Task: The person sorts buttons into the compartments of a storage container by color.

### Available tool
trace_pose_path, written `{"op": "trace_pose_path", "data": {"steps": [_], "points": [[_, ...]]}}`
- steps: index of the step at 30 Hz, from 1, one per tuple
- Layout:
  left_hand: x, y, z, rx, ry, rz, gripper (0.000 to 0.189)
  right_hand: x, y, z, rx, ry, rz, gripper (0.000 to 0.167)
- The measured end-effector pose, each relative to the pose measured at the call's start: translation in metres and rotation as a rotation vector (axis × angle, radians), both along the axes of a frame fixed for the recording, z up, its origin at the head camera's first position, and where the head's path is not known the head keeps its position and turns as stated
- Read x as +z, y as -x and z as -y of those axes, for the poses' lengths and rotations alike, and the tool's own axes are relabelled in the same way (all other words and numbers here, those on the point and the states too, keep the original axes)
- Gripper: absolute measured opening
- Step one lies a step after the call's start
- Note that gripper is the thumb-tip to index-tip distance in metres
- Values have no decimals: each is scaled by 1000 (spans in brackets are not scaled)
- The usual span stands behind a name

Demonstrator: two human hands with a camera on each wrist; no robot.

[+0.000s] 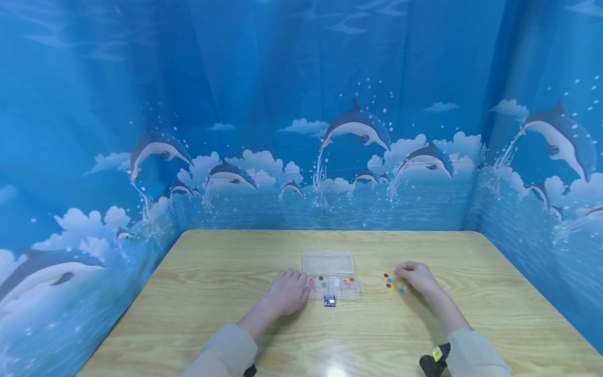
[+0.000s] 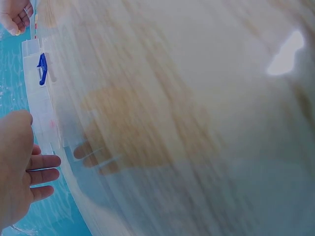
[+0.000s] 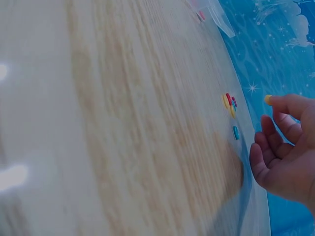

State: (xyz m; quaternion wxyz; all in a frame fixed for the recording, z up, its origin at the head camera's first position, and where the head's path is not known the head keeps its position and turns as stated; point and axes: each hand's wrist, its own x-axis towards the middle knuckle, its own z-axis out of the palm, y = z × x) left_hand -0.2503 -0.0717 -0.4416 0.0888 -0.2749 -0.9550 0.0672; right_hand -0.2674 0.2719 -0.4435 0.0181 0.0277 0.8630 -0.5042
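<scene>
A clear plastic compartment box [image 1: 334,293] lies with its lid [image 1: 328,262] folded back. Small coloured pieces sit in its compartments, among them a dark green one [image 1: 321,278] and an orange one [image 1: 351,279]. At its front edge is a blue latch [image 2: 43,69]. My left hand [image 1: 288,291] rests at the box's left side, fingers fairly straight and holding nothing. To the right of the box, my right hand [image 1: 418,276] pinches a small yellow disc [image 3: 267,100] between thumb and forefinger. Close by it lie loose red discs [image 1: 388,285] and a blue disc [image 3: 236,132].
The wood-grain table [image 1: 226,262] runs back to a blue curtain [image 1: 264,104] printed with dolphins, which also hangs at both sides. Glare [image 1: 336,372] shows on the tabletop near the front. A black strap device [image 1: 434,361] is at the right sleeve.
</scene>
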Motion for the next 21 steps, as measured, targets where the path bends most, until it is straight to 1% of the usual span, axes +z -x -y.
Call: {"op": "trace_pose_path", "data": {"steps": [5,8,13,21], "points": [[-1,1,-1,6,10,0,36,1,1,7,5,45,27,25],[-2,1,-1,8,19,3,36,2,1,11,18,64,17,27],[-2,0,-1,6,0,2,37,3,0,19,15,92,10,29],[0,0,-2,16,13,7,38,5,0,27,41,116,25,29]]}}
